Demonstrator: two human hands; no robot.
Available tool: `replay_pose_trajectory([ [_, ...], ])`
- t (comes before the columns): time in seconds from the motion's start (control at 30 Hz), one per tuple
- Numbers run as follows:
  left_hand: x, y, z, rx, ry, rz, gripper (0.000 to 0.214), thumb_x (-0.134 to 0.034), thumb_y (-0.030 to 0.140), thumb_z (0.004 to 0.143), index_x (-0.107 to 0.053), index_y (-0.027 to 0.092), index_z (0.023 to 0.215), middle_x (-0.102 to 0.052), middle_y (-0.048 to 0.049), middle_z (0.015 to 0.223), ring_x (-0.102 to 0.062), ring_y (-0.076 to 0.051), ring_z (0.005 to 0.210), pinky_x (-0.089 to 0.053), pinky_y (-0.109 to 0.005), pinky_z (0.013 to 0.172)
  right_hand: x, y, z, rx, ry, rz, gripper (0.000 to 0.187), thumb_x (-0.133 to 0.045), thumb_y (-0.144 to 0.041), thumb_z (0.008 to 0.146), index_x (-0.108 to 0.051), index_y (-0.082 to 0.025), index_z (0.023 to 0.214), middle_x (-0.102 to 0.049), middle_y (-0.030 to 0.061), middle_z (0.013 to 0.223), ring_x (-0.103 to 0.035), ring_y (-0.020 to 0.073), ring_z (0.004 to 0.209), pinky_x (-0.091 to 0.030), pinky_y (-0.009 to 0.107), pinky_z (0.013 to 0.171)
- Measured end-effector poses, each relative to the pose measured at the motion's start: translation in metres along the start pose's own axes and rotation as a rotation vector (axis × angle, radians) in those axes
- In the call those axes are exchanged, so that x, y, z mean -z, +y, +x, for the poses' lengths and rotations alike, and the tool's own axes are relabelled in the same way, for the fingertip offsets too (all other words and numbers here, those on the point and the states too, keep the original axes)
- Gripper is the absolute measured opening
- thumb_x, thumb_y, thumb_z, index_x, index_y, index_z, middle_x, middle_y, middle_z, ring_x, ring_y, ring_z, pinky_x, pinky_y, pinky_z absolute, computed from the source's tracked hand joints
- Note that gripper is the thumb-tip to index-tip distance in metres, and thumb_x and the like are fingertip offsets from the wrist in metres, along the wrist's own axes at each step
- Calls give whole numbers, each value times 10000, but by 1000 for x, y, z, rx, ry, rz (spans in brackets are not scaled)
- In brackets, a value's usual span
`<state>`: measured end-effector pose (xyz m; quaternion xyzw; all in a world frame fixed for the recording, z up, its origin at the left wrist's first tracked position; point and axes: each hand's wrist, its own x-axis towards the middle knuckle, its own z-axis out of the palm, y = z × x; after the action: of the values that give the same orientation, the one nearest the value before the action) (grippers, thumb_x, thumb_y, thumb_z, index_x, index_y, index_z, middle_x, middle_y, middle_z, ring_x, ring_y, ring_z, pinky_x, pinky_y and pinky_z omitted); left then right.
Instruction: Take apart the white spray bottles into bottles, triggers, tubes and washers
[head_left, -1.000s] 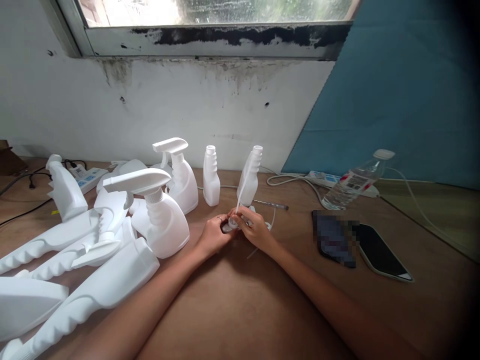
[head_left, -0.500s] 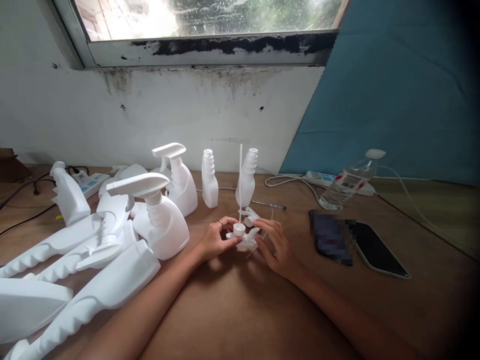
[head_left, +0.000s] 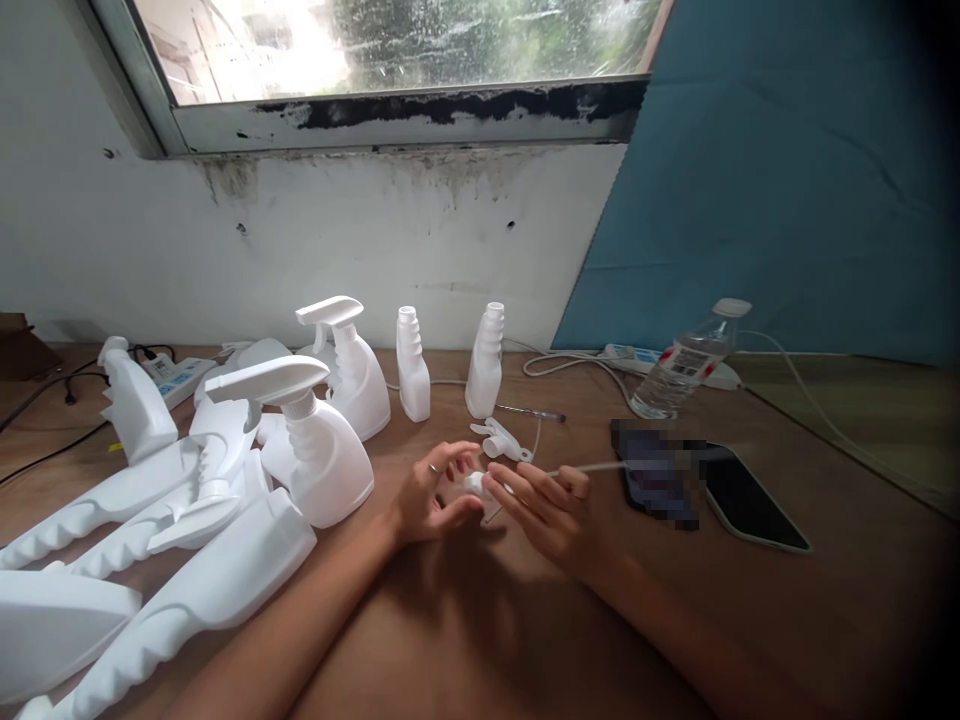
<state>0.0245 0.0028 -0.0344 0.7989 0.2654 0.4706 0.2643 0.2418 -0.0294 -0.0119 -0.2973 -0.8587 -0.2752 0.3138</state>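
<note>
The dip tube (head_left: 592,467) now lies sideways; both hands (head_left: 431,495) (head_left: 547,505) pinch the white sprayer head (head_left: 475,485).

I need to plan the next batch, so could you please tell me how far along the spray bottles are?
Done: two white plastic spray bottles stand with trigger heads fitted. In hand: the left hand and right hand hold a white trigger head with dip tube. Left: two open-necked white bottles upright, several more lying, and a spare trigger head.
</note>
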Motion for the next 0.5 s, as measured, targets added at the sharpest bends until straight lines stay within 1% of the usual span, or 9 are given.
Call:
replay_pose_trajectory([
  [0.03,0,-2,2,14,89,17,487,-564,371,884,-436,212,1326,-596,-112,1143,-592,-207,995,-492,-328,860,1,3,0,-25,25,19,403,-481,-95,950,-548,-304,1287,-706,5,1167,-673,178,998,-350,364,784],
  [0.1,1,-9,8,58,314,138,456,-531,356,906,-414,214,1323,-510,-142,1269,-529,-235,1131,-461,-375,945,2,7,-2,-66,94,49,402,-512,-71,924,-553,-295,1255,-727,28,1109,-684,183,978,-350,357,797],
  [0.13,1,-14,12,84,407,223,479,-542,344,902,-388,212,1336,-461,-155,1320,-484,-249,1197,-433,-403,993,1,9,-3,-79,127,57,397,-533,-64,909,-556,-295,1231,-733,31,1082,-688,184,966,-352,353,802],
  [0.17,1,-19,18,102,475,305,530,-564,334,891,-351,209,1360,-417,-168,1357,-436,-262,1253,-398,-432,1037,0,11,-5,-87,157,60,393,-550,-55,894,-558,-297,1204,-737,30,1058,-691,186,953,-355,352,805],
  [0.2,1,-24,25,110,516,377,594,-587,328,877,-308,204,1387,-375,-180,1389,-385,-276,1303,-357,-460,1075,-1,12,-6,-90,180,66,386,-560,-48,882,-558,-296,1178,-738,29,1039,-693,187,942,-359,352,808],
  [0.27,3,-29,43,100,544,483,697,-609,315,858,-230,193,1431,-289,-202,1448,-289,-298,1380,-278,-498,1128,-4,12,-8,-81,205,82,364,-563,-36,866,-558,-288,1128,-736,29,1016,-695,187,927,-371,356,805],
  [0.33,5,-27,67,89,586,544,756,-613,297,846,-180,189,1457,-210,-209,1498,-216,-312,1425,-232,-509,1153,-5,12,-9,-59,221,90,334,-560,-22,854,-557,-263,1085,-734,40,997,-694,189,913,-388,365,801],
  [0.43,12,-15,107,118,747,548,813,-613,266,830,-129,182,1479,-135,-198,1545,-138,-317,1462,-201,-502,1176,-3,14,-9,-39,263,87,310,-566,-15,842,-543,-235,1059,-727,54,970,-688,192,920,-418,389,825],
  [0.5,19,-9,131,141,857,505,833,-619,242,817,-120,164,1480,-149,-201,1548,-139,-309,1467,-193,-486,1189,-1,18,-8,-35,277,91,316,-562,-23,849,-538,-238,1080,-719,51,963,-682,190,935,-444,396,840],
])
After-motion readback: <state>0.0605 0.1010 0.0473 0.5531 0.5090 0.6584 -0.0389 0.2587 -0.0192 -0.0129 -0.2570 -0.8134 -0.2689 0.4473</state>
